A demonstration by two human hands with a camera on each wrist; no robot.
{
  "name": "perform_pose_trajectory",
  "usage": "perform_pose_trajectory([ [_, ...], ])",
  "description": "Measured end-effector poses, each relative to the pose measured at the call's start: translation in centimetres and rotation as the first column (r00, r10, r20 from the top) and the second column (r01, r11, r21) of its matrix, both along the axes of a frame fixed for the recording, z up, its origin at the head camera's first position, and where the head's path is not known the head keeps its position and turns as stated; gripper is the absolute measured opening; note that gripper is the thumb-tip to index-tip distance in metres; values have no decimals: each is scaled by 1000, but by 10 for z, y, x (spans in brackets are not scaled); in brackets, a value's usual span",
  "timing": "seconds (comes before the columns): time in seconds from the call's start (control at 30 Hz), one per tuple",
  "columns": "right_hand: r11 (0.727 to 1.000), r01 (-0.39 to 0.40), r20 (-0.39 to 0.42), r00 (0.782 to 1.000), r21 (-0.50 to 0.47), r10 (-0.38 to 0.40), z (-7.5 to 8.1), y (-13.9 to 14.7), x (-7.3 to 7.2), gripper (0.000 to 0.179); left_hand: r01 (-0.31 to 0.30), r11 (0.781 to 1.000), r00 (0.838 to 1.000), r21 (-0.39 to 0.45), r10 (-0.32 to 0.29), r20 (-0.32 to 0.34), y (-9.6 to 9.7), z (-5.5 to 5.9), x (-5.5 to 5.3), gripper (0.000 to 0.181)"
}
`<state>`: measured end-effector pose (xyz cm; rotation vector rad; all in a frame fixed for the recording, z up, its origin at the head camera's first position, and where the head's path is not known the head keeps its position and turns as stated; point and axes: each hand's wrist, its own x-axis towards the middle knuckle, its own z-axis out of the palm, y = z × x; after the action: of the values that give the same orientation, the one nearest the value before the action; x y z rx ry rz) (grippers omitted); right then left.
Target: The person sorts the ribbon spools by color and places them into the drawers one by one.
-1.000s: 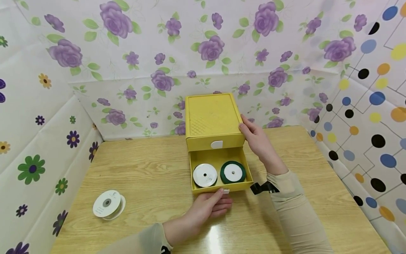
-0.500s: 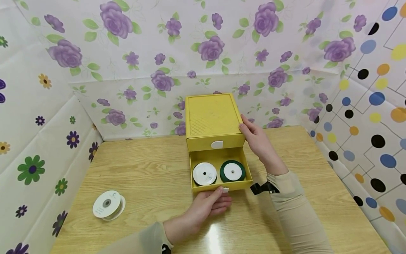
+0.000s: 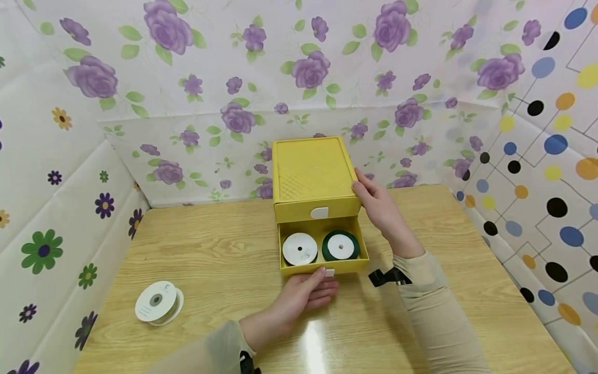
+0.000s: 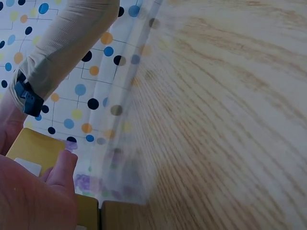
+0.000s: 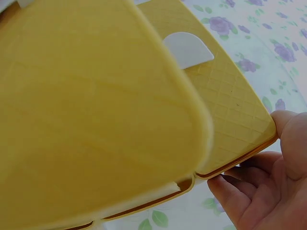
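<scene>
A small yellow drawer box [image 3: 313, 169] stands at the back of the table. Its lower drawer [image 3: 324, 268] is pulled part way out. Inside lie a spool with a white face [image 3: 306, 257] on the left and a dark green ribbon spool [image 3: 340, 235] on the right. My left hand [image 3: 301, 296] touches the drawer's front by the white tab [image 3: 329, 272], thumb on it, fingers loosely extended below. My right hand [image 3: 380, 208] holds the box's right side near the front corner; in the right wrist view, its thumb [image 5: 283, 120] lies at the corner.
Another white ribbon spool [image 3: 153, 301] lies on the wooden table [image 3: 210, 249] at the left. A floral cloth [image 3: 196, 93] rises right behind the box, and a dotted cloth [image 3: 556, 176] borders the right side.
The lower drawer and its two spools have slid slightly inward, with my left hand moving along. My right hand stays on the box.
</scene>
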<state>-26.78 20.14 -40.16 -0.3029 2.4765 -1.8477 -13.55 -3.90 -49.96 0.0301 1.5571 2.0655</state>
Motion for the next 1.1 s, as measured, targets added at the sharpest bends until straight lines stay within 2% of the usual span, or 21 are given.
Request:
perform_pose_trajectory([
  [0.43,1000,5,-9,1000,-1,-5,0,1,2,62,7,1000,1000,8,-6,-7,0,-2,-16,70],
  [0.9,1000,3,-6,1000,-18,-4,-2,-1,2,62,-57,997,998,54,56,4,3,-5,-37,67],
  [1.1,1000,-13,-18,1000,-28,12,-1,-1,1,63,-72,996,997,58,73,-15,2,-4,-51,68],
])
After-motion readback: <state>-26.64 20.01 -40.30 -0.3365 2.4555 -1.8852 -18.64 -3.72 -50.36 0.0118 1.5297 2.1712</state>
